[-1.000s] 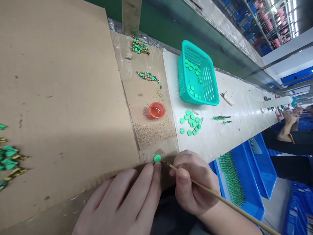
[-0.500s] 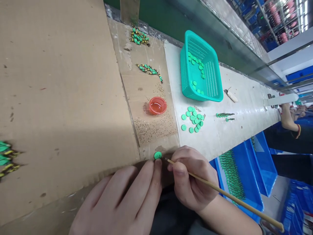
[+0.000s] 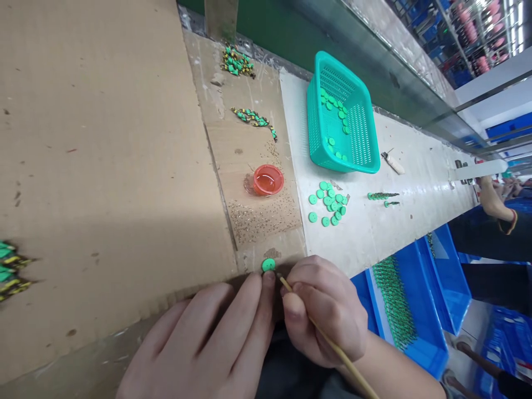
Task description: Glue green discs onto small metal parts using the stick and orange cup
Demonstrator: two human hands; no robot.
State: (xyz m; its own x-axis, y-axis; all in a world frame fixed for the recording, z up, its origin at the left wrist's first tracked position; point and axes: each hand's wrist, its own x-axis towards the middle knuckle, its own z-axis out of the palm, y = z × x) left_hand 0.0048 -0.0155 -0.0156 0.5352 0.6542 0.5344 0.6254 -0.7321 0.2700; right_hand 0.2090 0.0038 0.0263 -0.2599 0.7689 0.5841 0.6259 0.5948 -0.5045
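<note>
My left hand (image 3: 208,343) lies flat on the cardboard edge, two fingertips touching a small green disc (image 3: 268,264) at the near edge of the bench. My right hand (image 3: 322,310) is closed around a thin wooden stick (image 3: 328,341), held like a pen. The stick's tip sits just right of the disc. A scatter of tiny gold beads (image 3: 261,216) lies on the cardboard beyond the disc, below a small red cup (image 3: 267,179).
A teal basket (image 3: 343,119) holds several green discs; more loose green discs (image 3: 328,204) lie before it on the white bench. Green and gold finished pieces (image 3: 253,119) lie on the cardboard, others at far left (image 3: 10,271). Blue bins (image 3: 411,299) stand at right. Another person's arm (image 3: 494,202) rests at far right.
My right hand has tilted the stick steeper, its far end swinging down toward me, while the tip stays by the green disc. My left hand has kept its place.
</note>
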